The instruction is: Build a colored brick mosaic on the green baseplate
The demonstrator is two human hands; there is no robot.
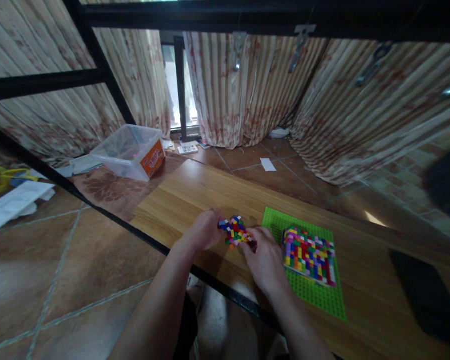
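Note:
A small loose cluster of mixed-colour toy building bricks is between my hands over the wooden table. My left hand is curled at the cluster's left edge; its fingertips are mostly hidden, and I cannot make out what they grip. From the right, my right hand is closed with thumb and fingers pinched on bricks at the cluster's edge. Beside it, a green studded baseplate lies on the table. It carries a thick multicoloured block of bricks, built in tight rows.
The wooden table has a dark front edge. A dark flat object lies at its right end. A clear plastic bin with an orange label stands on the floor at left. Black metal bars cross above; striped curtains hang behind.

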